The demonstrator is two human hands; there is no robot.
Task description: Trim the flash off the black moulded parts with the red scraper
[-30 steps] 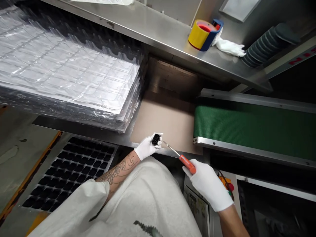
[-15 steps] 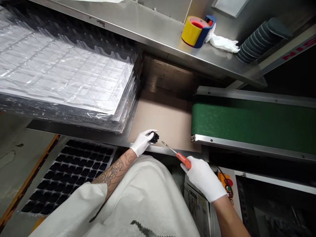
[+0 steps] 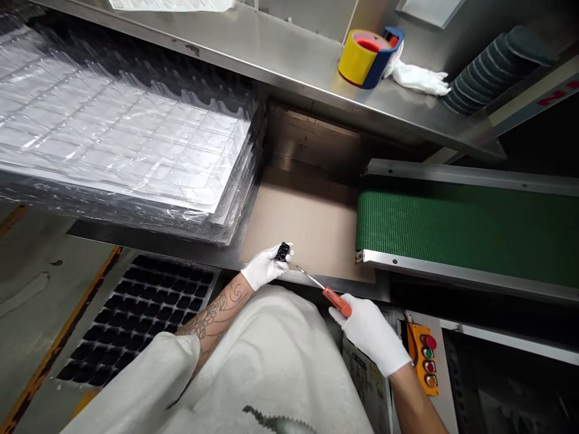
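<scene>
My left hand (image 3: 266, 267), in a white glove, grips a small black moulded part (image 3: 283, 252) between its fingers, above the front edge of a beige board (image 3: 312, 223). The part's exact kind is too small to make out. In its white glove, my right hand (image 3: 371, 328) is closed around the orange handle of a screwdriver (image 3: 335, 299). The metal shaft points up and left. Its tip is close to the left hand's fingers, apart from the black part.
Stacked clear plastic trays (image 3: 136, 138) stand at left. A tray of black parts (image 3: 136, 319) lies below them. To the right runs a green conveyor belt (image 3: 461, 229), with a button box (image 3: 427, 361) underneath. Tape rolls (image 3: 362, 60) and a white glove (image 3: 418, 78) lie on the shelf.
The black part has been turned in my left hand, so another face shows. My right hand keeps the screwdriver at about the same place. The whole view has shifted slightly.
</scene>
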